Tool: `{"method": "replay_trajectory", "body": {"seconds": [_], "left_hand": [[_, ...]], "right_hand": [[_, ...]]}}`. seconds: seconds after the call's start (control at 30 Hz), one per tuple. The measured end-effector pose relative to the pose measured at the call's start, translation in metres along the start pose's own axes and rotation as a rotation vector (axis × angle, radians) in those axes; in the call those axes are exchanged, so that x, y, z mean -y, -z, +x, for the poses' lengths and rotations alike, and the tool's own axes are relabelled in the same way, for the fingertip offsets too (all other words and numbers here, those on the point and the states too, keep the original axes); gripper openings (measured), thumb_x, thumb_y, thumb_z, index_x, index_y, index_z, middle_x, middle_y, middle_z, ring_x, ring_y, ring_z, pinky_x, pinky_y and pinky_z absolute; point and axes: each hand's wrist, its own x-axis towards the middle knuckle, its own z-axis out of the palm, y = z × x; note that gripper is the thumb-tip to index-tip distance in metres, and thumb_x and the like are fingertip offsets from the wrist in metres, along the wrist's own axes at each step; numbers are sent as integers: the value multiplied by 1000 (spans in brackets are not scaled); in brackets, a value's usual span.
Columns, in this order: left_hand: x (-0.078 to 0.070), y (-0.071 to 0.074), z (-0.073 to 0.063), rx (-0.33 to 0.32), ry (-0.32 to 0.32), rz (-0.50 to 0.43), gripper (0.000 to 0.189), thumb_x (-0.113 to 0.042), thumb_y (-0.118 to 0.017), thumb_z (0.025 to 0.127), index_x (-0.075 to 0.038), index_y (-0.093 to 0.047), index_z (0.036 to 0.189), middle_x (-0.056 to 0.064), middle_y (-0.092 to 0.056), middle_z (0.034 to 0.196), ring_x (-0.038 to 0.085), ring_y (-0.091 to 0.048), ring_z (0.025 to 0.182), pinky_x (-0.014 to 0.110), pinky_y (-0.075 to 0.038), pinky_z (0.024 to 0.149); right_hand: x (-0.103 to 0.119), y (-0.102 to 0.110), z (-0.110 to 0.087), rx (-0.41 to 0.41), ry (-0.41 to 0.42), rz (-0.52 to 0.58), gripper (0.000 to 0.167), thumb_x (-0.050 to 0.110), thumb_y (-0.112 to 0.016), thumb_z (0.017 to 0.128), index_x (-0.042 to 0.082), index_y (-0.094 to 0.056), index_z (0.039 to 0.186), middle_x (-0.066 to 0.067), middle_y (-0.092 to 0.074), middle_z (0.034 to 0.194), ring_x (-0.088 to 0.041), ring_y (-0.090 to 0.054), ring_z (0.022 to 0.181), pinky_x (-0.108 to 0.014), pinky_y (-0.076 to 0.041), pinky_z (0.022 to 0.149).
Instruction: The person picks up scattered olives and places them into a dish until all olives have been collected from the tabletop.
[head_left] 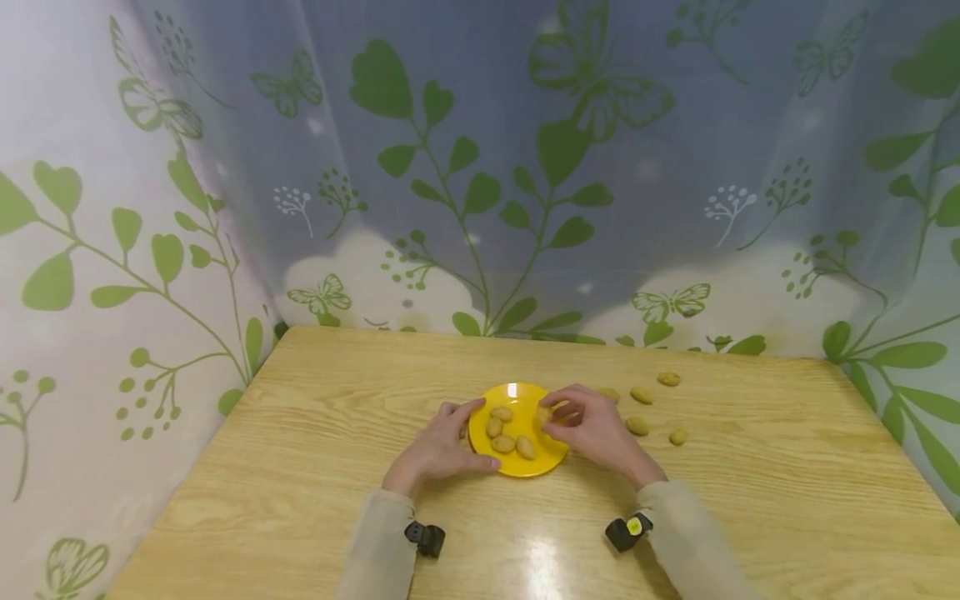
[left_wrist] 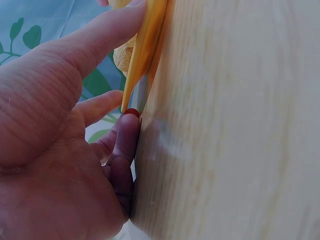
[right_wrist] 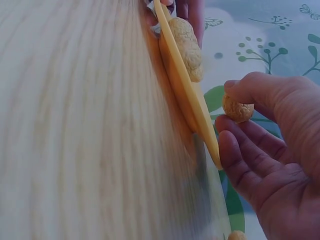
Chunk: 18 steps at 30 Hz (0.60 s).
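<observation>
A yellow plate (head_left: 517, 468) stands on the table with several unshelled peanuts (head_left: 503, 443) grouped on its left and middle part. My left hand (head_left: 437, 450) grips the plate's left side. Its thumb lies on the rim in the left wrist view, while the other fingers are at the edge and low beside it. Over the plate's right rim, my right hand (head_left: 592, 427) pinches one peanut (right_wrist: 238, 109) between thumb and fingers. That peanut is apart from the plate in the right wrist view, though the lower fingers are close to the rim.
Several loose peanuts (head_left: 637, 426) lie on the wooden table (head_left: 300, 483) to the right of the plate, beyond my right hand. A curtain (head_left: 480, 250) printed with leaves and butterflies hangs along the table's back edge and left side.
</observation>
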Motion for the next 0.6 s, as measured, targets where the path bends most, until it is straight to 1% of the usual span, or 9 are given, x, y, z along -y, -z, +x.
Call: {"method": "replay_trajectory", "body": {"seconds": [0.13, 0.37, 0.6], "left_hand": [[0, 0, 0, -3, 12, -3, 100, -50, -87, 77, -29, -36, 160, 11, -43, 147, 36, -50, 130, 60, -43, 110], [0, 0, -1, -2, 6, -5, 100, -49, -87, 77, -26, -36, 160, 13, -44, 147, 36, -50, 130, 61, -42, 109], [-1, 1, -1, 2, 2, 4, 100, -49, -86, 77, -25, -35, 160, 13, -44, 147, 36, -50, 130, 61, -42, 109]], "right_hand": [[1, -5, 5, 5, 1, -12, 27, 15, -81, 87, 18, -74, 113, -3, -71, 116, -19, -70, 98, -29, -59, 83], [4, -11, 16, 24, 22, -34, 27, 14, -81, 87, 16, -75, 113, -3, -71, 114, -19, -71, 97, -31, -60, 83], [5, -16, 25, 40, 8, -34, 26, 13, -82, 86, 17, -75, 111, -3, -72, 112, -19, -72, 96, -33, -60, 84]]}}
